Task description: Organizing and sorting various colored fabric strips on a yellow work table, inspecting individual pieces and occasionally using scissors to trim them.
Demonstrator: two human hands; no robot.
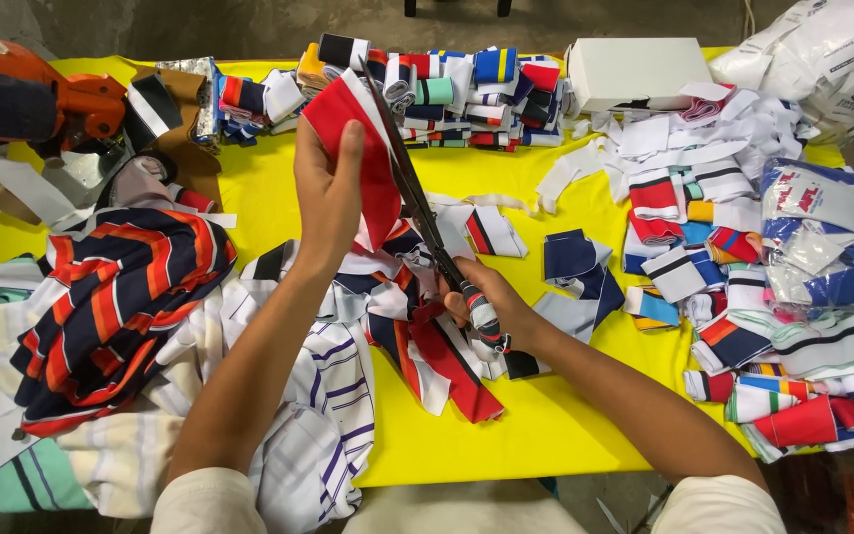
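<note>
My left hand (328,193) holds up a red and white strip of fabric (373,188) above the yellow table (269,188). My right hand (491,309) grips the taped handles of a large pair of dark scissors (417,193). The blades run up along the right edge of the red strip, touching it. More of the red, white and navy striped cloth (447,361) trails down onto the table under my hands.
A navy, orange and red striped garment (111,316) and white striped cloth (318,435) lie at the left. Folded cut pieces (447,94) line the far edge beside a white box (635,69). Loose scraps (743,287) cover the right side. An orange machine (22,99) stands far left.
</note>
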